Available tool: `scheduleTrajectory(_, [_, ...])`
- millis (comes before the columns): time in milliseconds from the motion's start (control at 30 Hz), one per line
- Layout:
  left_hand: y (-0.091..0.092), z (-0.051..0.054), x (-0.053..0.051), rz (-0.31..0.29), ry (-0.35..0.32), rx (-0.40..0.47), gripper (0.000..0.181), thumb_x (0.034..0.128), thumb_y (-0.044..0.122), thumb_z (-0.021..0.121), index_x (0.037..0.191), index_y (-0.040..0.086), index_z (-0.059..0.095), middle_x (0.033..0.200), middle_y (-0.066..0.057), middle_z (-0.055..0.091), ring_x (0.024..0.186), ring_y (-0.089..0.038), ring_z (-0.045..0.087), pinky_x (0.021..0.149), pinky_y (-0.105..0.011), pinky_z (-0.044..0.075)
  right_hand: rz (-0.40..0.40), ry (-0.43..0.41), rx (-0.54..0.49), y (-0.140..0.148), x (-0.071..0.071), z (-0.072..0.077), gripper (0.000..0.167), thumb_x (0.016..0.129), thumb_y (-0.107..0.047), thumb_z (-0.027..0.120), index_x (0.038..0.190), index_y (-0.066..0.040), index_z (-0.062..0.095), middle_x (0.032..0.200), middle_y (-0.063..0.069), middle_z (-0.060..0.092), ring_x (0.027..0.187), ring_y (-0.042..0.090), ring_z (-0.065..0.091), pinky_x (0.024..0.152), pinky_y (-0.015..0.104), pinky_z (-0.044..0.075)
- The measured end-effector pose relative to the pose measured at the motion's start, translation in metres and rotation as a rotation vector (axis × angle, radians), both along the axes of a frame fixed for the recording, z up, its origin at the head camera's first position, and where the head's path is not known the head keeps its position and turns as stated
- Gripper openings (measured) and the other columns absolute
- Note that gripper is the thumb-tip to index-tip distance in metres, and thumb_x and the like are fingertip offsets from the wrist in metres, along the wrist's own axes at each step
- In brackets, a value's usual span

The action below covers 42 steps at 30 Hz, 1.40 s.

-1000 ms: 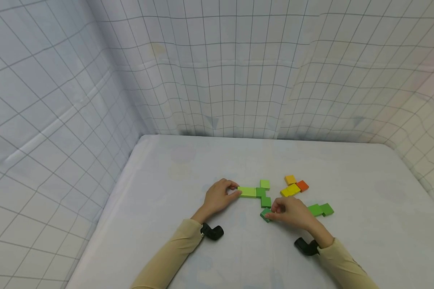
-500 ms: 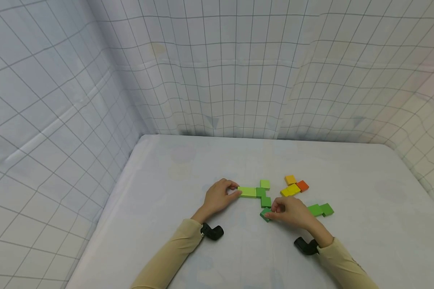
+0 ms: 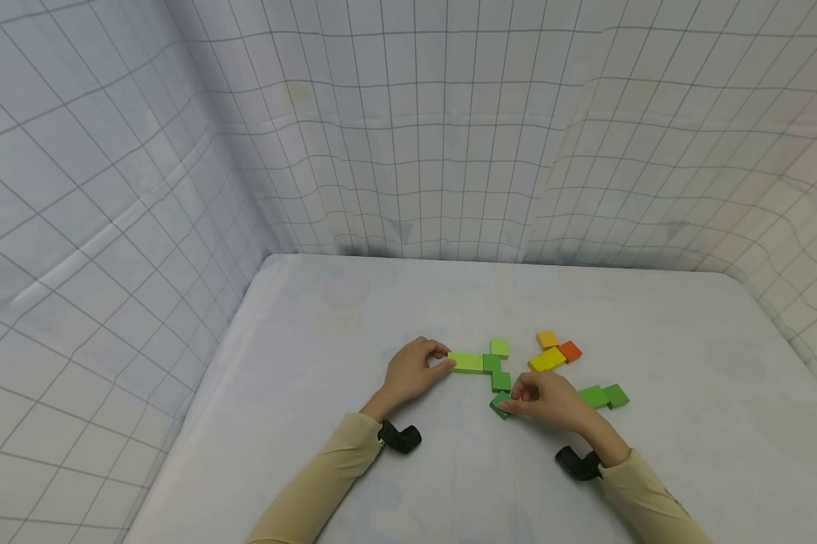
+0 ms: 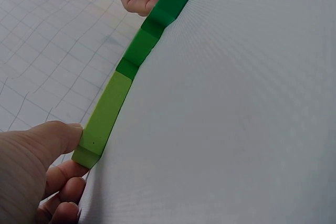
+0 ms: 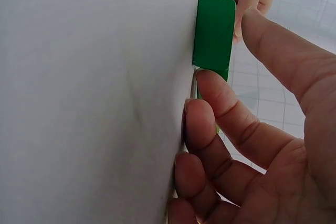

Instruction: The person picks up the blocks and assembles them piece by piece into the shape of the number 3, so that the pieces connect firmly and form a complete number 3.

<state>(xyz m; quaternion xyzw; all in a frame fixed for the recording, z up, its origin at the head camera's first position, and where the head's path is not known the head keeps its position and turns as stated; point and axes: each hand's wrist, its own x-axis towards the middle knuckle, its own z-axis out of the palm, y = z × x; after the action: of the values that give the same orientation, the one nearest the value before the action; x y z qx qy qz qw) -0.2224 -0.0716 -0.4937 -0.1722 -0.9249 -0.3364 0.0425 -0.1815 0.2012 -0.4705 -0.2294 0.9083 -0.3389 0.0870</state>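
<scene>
A light green block (image 3: 465,363) lies flat on the white table, its left end between the thumb and fingers of my left hand (image 3: 411,372). In the left wrist view that thumb presses on the edge of the same light green block (image 4: 105,111). Its right end meets a green block (image 3: 491,363), followed by a second green block (image 3: 500,381) nearer me. A dark green block (image 3: 499,403) sits turned at an angle at the end of this row. My right hand (image 3: 551,398) pinches it between thumb and index finger; the other fingers are curled beside it.
A small light green block (image 3: 499,347) touches the row's far side. Further right lie yellow (image 3: 547,359), orange-yellow (image 3: 547,339) and red-orange (image 3: 570,351) blocks. Two green blocks (image 3: 615,395) lie beyond my right hand. Grid-patterned cloth (image 3: 408,151) hangs behind the table's far edge.
</scene>
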Motion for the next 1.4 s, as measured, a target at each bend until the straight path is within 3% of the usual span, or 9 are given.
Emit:
scheduleTrajectory(467, [0.001,0.001,0.000,0.003,0.006,0.002,0.030,0.0888,0.040,0.064,0.105,0.015,0.070,0.091,0.006,0.060,0.070,-0.007,0.049,0.062,-0.025,0.040,0.034,0.005,-0.014,0.006,0.003,0.003,0.025,0.082,-0.039,0.073,0.080,-0.016,0.062,0.069,-0.009,0.052,0.064,0.009,0.045,0.058,0.025,0.038])
scheduleTrajectory(700, [0.001,0.002,0.001,-0.002,-0.007,-0.005,0.030,0.0890,0.040,0.064,0.106,0.015,0.070,0.092,0.006,0.060,0.071,-0.008,0.049,0.064,-0.025,0.039,0.094,0.029,-0.016,0.023,0.008,0.009,0.016,0.085,-0.032,0.072,0.086,-0.018,0.065,0.079,-0.012,0.056,0.074,0.008,0.050,0.069,0.027,0.044])
scheduleTrajectory(867, [0.001,0.001,0.001,0.003,-0.010,-0.010,0.030,0.0890,0.040,0.064,0.106,0.016,0.070,0.092,0.006,0.060,0.071,-0.008,0.048,0.064,-0.025,0.040,0.069,0.077,-0.021,0.036,0.006,0.016,0.013,0.085,-0.028,0.073,0.089,-0.018,0.066,0.086,-0.012,0.059,0.082,0.012,0.056,0.075,0.035,0.047])
scheduleTrajectory(1133, [0.002,-0.001,0.000,0.002,-0.014,-0.011,0.030,0.0892,0.039,0.064,0.106,0.016,0.069,0.092,0.006,0.060,0.072,-0.008,0.049,0.064,-0.025,0.040,0.016,0.079,0.080,0.069,0.005,0.023,0.023,0.079,-0.027,0.079,0.094,-0.013,0.068,0.092,-0.006,0.061,0.090,0.020,0.055,0.079,0.042,0.045])
scheduleTrajectory(1400, [0.002,-0.001,-0.001,0.011,-0.016,-0.017,0.029,0.0890,0.040,0.064,0.106,0.017,0.070,0.093,0.006,0.060,0.072,-0.008,0.049,0.064,-0.026,0.040,0.031,0.059,0.166,0.091,0.008,0.029,0.034,0.072,-0.028,0.083,0.101,-0.015,0.069,0.100,-0.006,0.060,0.090,0.016,0.050,0.076,0.036,0.043])
